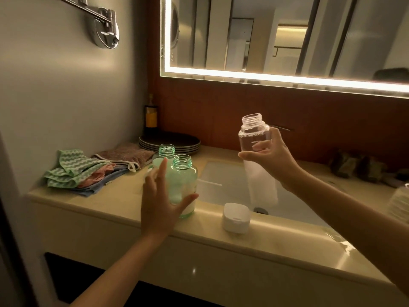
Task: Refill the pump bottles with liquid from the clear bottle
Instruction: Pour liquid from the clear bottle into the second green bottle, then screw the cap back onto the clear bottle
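Note:
Two green-tinted pump bottles stand uncapped on the counter left of the sink, the nearer one [183,180] in front of the farther one [166,152]. My left hand [161,202] is spread around the nearer bottle, fingers apart, thumb by its lower side; I cannot tell if it touches. My right hand [269,156] grips the clear bottle [256,149] upright above the sink, its mouth uncapped, with pale liquid in its lower part. A white cap [235,217] lies on the counter's front edge.
A white sink [223,180] is set in the beige counter [106,196]. Folded cloths [88,171] and a stack of dark plates [169,140] lie at the back left, with a dark bottle [151,116] behind. A lit mirror [287,41] hangs above.

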`<state>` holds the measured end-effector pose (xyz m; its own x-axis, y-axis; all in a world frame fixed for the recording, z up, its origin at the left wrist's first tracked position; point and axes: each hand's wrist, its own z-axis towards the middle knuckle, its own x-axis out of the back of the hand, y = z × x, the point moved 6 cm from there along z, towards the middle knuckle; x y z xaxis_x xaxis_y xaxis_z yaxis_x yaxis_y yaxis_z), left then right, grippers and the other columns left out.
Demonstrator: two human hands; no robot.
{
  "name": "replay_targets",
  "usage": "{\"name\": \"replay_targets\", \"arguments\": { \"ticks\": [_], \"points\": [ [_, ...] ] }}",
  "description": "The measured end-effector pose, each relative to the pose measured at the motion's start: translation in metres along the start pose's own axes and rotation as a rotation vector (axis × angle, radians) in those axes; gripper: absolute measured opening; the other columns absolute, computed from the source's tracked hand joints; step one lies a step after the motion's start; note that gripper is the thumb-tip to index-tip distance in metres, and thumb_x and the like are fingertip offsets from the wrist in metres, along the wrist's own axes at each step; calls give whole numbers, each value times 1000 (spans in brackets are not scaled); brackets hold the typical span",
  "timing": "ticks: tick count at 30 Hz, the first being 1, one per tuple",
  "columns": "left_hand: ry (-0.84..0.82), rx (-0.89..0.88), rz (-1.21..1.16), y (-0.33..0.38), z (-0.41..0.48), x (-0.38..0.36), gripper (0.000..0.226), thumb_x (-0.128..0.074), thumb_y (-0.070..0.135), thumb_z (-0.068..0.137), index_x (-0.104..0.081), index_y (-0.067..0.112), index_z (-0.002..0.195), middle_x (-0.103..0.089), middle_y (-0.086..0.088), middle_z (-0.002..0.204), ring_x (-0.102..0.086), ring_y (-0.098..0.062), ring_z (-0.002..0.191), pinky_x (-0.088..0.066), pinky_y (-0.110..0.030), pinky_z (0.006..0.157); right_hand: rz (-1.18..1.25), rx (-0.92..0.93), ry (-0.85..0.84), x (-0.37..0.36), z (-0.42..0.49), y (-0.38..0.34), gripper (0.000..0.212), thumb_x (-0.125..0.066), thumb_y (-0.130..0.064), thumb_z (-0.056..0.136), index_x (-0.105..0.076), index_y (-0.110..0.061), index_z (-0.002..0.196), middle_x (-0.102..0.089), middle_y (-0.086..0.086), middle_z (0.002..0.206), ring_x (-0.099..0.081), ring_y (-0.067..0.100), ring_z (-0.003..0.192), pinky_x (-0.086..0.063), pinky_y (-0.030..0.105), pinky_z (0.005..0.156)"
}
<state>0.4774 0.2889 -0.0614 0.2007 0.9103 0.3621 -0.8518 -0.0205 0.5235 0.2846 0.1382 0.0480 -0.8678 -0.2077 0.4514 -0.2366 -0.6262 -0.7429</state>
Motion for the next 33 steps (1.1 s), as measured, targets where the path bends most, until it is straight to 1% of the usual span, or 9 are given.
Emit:
{"name": "replay_targets", "arguments": {
  "ticks": [3,8,15,19,24,26,29,30,33],
  "points": [
    [127,-132,-74,21,-4,11,77,-41,73,77,-17,31,137,-32,-4,129,-43,-25,112,-47,-37,85,75,-61,53,13,-22,19,74,-78,-30,69,-34,-19,128,-56,7,111,-57,19,94,-43,22,66],
    [223,-274,-123,54,-14,13,51,-48,50,87,-35,17,123,-37,-7,123,-49,-28,104,-48,-38,82,97,-116,59,23,-53,41,81,-75,-34,70,-27,-21,134,-53,4,115,-56,20,99,-45,29,74],
    [-24,-243,-218,63,-31,-20,42,-52,37,84,-38,20,120,-53,-2,102,-49,-3,80,-39,-7,60,151,-145,77,30,-69,50,82,-74,-32,72,-23,-21,136,-53,5,118,-55,21,102,-45,29,76],
    [-110,-197,-313,74,-33,-35,42,-53,43,82,-40,25,117,-57,1,101,-56,-7,78,-46,-14,59,137,-137,46,31,-72,51,88,-73,-38,69,-19,-25,138,-53,4,121,-56,17,101,-46,27,77],
    [-307,-154,-451,105,-28,-59,61,-64,53,73,-41,23,121,-55,5,110,-55,-3,96,-48,-13,75,144,-185,-33,32,-78,58,97,-69,-43,68,-11,-27,144,-46,7,137,-49,20,116,-44,30,84],
    [-309,-146,-469,115,-25,-64,58,-65,44,73,-43,19,121,-55,4,110,-55,-4,98,-48,-15,78,93,-130,93,42,-84,54,92,-66,-47,70,-16,-24,144,-41,6,140,-46,18,119,-42,30,91],
    [-229,-99,-483,113,-17,-59,43,-60,36,79,-44,22,117,-57,5,105,-57,-6,94,-49,-20,77,-30,103,409,62,-105,28,66,-63,-55,78,-39,-19,128,-54,0,113,-54,12,98,-48,23,82],
    [-187,-73,-477,109,-15,-55,38,-59,34,82,-44,23,114,-57,6,103,-57,-5,92,-49,-18,74,-50,198,430,61,-112,18,53,-59,-51,81,-44,-19,120,-55,-3,100,-56,10,86,-48,18,74],
    [-103,23,-463,92,-15,-39,28,-61,22,87,-46,20,111,-58,8,91,-58,-1,81,-46,-8,63,-162,313,197,27,-128,0,28,-57,-37,83,-54,-19,104,-54,-11,83,-53,9,59,-45,14,54]
  ]
}}
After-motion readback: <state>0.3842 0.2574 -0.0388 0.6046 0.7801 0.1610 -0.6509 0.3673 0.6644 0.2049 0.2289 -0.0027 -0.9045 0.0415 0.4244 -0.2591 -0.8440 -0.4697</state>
